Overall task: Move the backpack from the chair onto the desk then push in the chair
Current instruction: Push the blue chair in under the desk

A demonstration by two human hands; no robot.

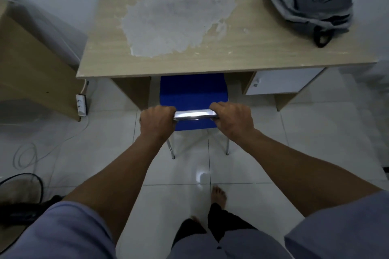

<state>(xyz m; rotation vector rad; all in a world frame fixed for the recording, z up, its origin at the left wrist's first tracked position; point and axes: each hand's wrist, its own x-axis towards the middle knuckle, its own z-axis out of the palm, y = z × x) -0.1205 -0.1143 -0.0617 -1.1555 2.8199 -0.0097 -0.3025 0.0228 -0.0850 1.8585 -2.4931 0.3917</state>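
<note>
A grey backpack [309,2] lies on the far right corner of the light wooden desk [242,48]. The blue chair [192,92] stands in the desk's knee gap, its seat partly under the desktop. Its shiny metal top bar [194,115] runs between my hands. My left hand [156,121] grips the bar's left end and my right hand [232,119] grips its right end. Two chrome legs show below the seat.
A white drawer unit [280,82] sits under the desk's right side. A wooden cabinet [27,65] stands to the left, with a white power strip [81,104] and loose cable on the tiled floor. A fan [21,191] is at lower left. My bare feet stand behind the chair.
</note>
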